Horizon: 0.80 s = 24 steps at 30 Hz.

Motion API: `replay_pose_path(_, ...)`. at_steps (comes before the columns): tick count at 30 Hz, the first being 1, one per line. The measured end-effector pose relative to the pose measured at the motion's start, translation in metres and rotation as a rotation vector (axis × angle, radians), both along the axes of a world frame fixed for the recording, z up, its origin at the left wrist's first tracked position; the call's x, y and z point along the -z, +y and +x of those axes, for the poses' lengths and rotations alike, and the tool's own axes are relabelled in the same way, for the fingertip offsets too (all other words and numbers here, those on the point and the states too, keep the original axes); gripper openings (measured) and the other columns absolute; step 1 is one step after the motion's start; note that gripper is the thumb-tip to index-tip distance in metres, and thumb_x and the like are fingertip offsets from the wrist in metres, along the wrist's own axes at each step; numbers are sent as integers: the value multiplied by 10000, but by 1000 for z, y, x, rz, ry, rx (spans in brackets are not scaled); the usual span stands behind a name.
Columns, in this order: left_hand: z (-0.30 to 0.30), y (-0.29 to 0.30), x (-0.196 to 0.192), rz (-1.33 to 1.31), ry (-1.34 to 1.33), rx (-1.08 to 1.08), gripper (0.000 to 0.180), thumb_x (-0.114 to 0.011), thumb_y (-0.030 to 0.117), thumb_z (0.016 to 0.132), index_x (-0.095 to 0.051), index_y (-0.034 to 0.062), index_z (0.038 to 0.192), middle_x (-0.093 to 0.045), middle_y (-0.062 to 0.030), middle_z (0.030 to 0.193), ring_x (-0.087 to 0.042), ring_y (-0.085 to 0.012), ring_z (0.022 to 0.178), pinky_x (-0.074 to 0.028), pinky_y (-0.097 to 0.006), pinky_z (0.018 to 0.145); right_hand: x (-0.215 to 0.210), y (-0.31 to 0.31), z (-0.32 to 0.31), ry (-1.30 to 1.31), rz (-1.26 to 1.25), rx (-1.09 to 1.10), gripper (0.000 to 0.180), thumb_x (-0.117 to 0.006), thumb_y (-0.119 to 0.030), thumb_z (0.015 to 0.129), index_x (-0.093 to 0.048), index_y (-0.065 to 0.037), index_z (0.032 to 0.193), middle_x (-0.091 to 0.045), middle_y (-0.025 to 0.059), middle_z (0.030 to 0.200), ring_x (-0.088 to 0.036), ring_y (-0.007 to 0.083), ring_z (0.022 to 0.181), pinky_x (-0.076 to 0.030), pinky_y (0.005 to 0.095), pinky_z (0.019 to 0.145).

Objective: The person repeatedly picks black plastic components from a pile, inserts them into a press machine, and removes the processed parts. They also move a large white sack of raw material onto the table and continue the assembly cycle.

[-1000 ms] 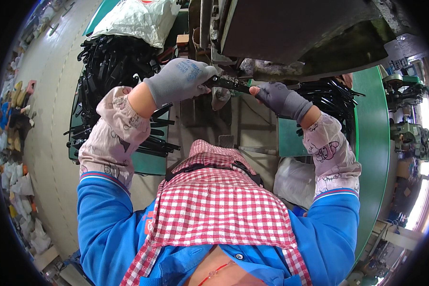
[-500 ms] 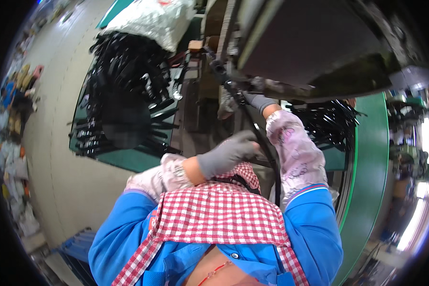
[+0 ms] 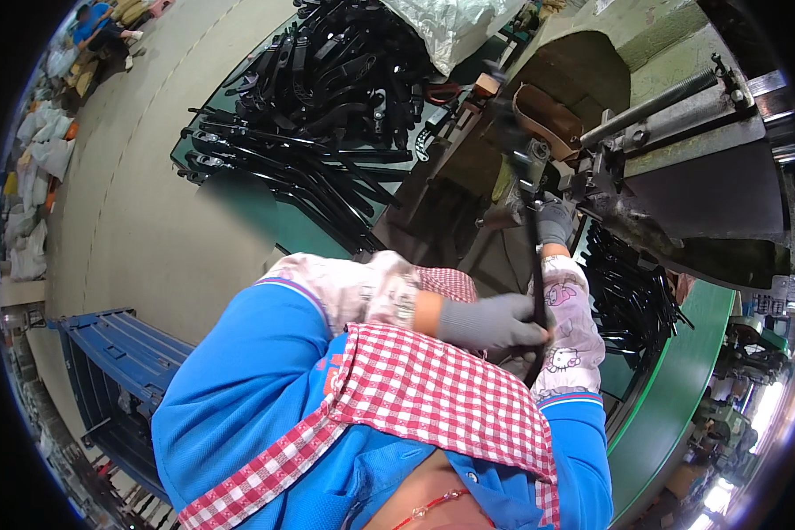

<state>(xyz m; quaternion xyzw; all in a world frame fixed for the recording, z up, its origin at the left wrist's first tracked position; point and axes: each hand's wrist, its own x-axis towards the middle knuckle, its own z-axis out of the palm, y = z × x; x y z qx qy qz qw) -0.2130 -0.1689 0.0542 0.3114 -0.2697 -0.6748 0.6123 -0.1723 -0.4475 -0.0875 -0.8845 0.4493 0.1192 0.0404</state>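
Note:
A long black metal bar with jointed fittings at its far part stands across in front of me, its far end blurred by motion. My left hand, in a grey glove, is closed round its lower part near my apron. Farther up, my right hand, gloved in grey too, is closed at the bar's fittings beside the machine; some of its fingers are hidden. The press-like machine, with its metal rod and fixture, rises just past the right hand.
Many black bars lie heaped on a green table at the left, beside a white plastic sack. Another pile of black bars lies right, by a green bench edge. A blue crate stands lower left. A person sits far left.
My left hand has come right and closed on the bar's lower part. The bar is more upright. My view has turned, so the machine's rod and fixture now show.

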Motion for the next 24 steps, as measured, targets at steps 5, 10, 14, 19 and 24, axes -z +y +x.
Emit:
replay_pose_path(5, 109, 80, 17, 123, 7, -620, 195, -501, 181, 1025, -607, 35, 1100, -659, -78, 1011, -664, -153, 804, -542, -293, 698, 1, 7, 6, 64, -45, -19, 396, -580, -350, 909, -627, -267, 1293, -657, 102, 1263, -638, 305, 1139, -513, 418, 930)
replay_pose_path(10, 221, 189, 123, 344, 201, -1081, 173, -546, 202, 1011, -601, 46, 960, -612, -41, 836, -577, -127, 674, -492, -240, 594, 25, -6, -3, -188, -194, -111, 417, -627, -348, 873, -639, -296, 1286, -655, 105, 1270, -633, 309, 1148, -498, 406, 955)
replay_pose_path(14, 270, 244, 183, 731, 104, -901, 368, -535, 385, 998, -588, 21, 1012, -634, -107, 907, -624, -230, 694, -523, -330, 612, 44, -39, -18, -608, -84, -226, 329, -650, -361, 895, -682, -192, 1175, -698, 109, 1147, -661, 300, 1062, -515, 389, 900)
replay_pose_path(19, 270, 229, 123, 1328, -874, -393, 503, -557, 471, 946, -642, -5, 806, -699, -172, 892, -699, -306, 693, -549, -410, 610, -14, -14, -52, -1012, 508, -235, 232, -594, -243, 983, -684, -49, 1071, -711, 66, 1005, -662, 182, 926, -522, 324, 828)
replay_pose_path(24, 301, 184, 102, 1144, -1728, -753, 440, -618, 419, 900, -610, 73, 1171, -670, -174, 1116, -637, -360, 1052, -500, -442, 895, -112, 66, -61, -978, 247, -554, 215, -626, -180, 938, -659, -75, 1123, -686, 146, 1017, -663, 355, 898, -525, 427, 792)
